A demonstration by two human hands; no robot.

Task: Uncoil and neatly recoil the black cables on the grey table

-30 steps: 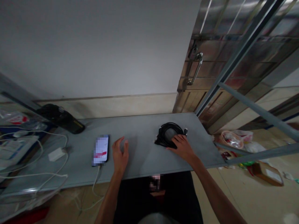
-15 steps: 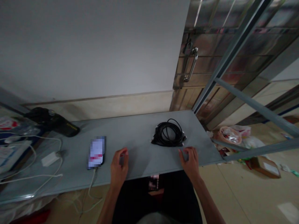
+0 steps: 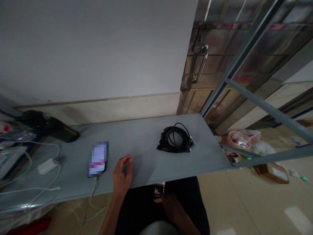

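My left hand (image 3: 123, 174) rests at the front edge of the grey tabletop (image 3: 141, 137). Its fingers are loosely curled, with a gap between them and the thumb, and nothing shows in it. My right hand (image 3: 171, 204) is low over my dark-clothed lap, at a small device with a lit, blurred-out screen (image 3: 159, 190). Shadow hides its fingers, so I cannot tell whether they grip the device. A coiled black cable (image 3: 174, 139) with light-coloured connector ends lies on the right half of the table. Left of my left hand lies a phone (image 3: 97, 159) with a white cable plugged in.
A black bottle (image 3: 61, 129) lies at the back left, near a white adapter (image 3: 47, 166) and loose white cables. A metal frame post (image 3: 220, 88) rises at the right end. Beyond it, a cardboard box (image 3: 274, 173) and bags sit on the floor.
My right hand has left the table's front edge near the coiled cable and moved down and left to the device in my lap. My left hand keeps its curled pose; the view has shifted slightly.
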